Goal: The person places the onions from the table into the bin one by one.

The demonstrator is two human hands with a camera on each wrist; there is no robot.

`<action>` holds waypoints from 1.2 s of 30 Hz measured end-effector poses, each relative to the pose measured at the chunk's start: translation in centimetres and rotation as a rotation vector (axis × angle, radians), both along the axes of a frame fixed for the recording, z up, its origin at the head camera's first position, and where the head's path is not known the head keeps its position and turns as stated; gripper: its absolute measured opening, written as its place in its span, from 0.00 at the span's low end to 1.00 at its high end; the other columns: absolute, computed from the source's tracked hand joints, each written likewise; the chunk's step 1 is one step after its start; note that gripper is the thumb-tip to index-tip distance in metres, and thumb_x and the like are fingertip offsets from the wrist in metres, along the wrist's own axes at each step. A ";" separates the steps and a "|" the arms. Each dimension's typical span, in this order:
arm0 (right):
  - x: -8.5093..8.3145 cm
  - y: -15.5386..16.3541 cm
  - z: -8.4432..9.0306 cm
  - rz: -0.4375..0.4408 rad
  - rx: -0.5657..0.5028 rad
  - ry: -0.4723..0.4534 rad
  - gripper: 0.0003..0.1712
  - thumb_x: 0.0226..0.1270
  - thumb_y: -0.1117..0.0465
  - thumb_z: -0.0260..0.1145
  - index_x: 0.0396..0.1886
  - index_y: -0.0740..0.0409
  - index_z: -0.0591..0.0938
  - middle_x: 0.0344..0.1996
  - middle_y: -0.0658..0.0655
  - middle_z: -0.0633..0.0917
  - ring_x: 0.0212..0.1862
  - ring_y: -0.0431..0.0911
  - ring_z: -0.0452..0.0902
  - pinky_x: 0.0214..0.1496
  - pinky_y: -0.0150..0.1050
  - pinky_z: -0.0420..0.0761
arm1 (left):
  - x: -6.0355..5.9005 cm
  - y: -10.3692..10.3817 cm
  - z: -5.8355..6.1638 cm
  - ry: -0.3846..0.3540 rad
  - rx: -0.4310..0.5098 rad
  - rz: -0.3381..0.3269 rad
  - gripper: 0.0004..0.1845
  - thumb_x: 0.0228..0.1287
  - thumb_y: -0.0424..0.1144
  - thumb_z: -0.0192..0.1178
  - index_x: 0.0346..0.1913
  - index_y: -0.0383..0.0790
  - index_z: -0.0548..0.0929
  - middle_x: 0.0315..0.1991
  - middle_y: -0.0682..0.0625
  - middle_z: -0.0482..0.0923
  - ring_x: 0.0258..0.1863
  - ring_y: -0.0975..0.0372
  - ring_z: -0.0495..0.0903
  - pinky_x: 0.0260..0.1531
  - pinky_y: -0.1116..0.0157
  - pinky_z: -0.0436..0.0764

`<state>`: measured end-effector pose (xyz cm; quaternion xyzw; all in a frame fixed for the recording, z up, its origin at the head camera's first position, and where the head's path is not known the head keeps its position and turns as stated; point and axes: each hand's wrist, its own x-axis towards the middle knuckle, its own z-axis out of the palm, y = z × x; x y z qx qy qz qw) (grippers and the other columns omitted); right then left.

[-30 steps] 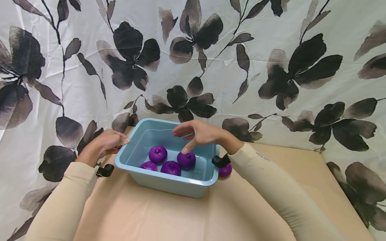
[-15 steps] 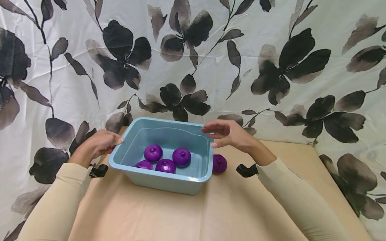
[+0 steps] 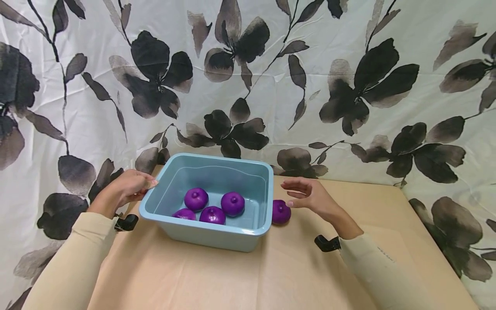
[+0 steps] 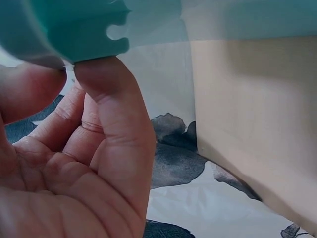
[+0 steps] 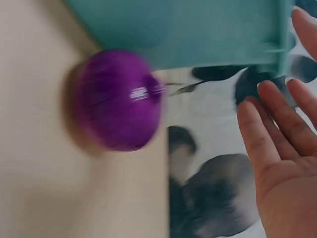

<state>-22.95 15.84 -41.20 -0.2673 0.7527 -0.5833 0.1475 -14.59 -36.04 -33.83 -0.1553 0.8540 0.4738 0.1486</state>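
Note:
A light blue plastic tub point(image 3: 211, 232) stands on the tan table and holds several purple balls point(image 3: 233, 203). One more purple ball point(image 3: 280, 212) lies on the table against the tub's right wall. My right hand point(image 3: 291, 196) hovers just right of that ball with its fingers spread and holds nothing. The right wrist view shows the same ball point(image 5: 119, 99) below the tub wall point(image 5: 188, 29), and the open palm point(image 5: 277, 158) apart from it. My left hand point(image 3: 147, 184) grips the tub's left rim. In the left wrist view its fingertips point(image 4: 101, 79) press under the rim point(image 4: 74, 29).
A white curtain with black flowers point(image 3: 348, 86) hangs close behind the table. The tan tabletop point(image 3: 271, 275) stretches in front of the tub and to its right. Black wrist cameras sit at both cuffs.
My right hand has left the inside of the tub, crossed its right rim and come down beside the loose purple ball. The left hand has stayed on the rim.

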 end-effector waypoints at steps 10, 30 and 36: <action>0.2 -1.4 -6.3 -0.095 0.130 0.061 0.43 0.55 0.69 0.81 0.70 0.72 0.73 0.68 0.74 0.77 0.73 0.68 0.71 0.76 0.59 0.67 | 0.4 -0.3 -0.4 -0.014 0.032 0.006 0.24 0.77 0.36 0.56 0.68 0.22 0.72 0.30 0.54 0.77 0.31 0.65 0.77 0.34 0.67 0.84; 1.5 -3.7 -9.3 -0.226 0.304 0.077 0.46 0.49 0.67 0.85 0.69 0.54 0.75 0.67 0.63 0.79 0.69 0.68 0.75 0.69 0.62 0.77 | 0.3 -0.1 -0.2 -0.009 0.038 0.001 0.25 0.78 0.37 0.56 0.69 0.22 0.71 0.30 0.54 0.78 0.30 0.66 0.78 0.34 0.68 0.84; 1.6 -3.6 -9.1 -0.243 0.360 0.103 0.49 0.48 0.66 0.85 0.72 0.57 0.73 0.68 0.65 0.78 0.68 0.66 0.76 0.68 0.61 0.79 | 0.0 0.0 -0.1 -0.008 0.048 -0.003 0.25 0.77 0.37 0.56 0.68 0.23 0.71 0.30 0.55 0.79 0.30 0.66 0.78 0.34 0.67 0.84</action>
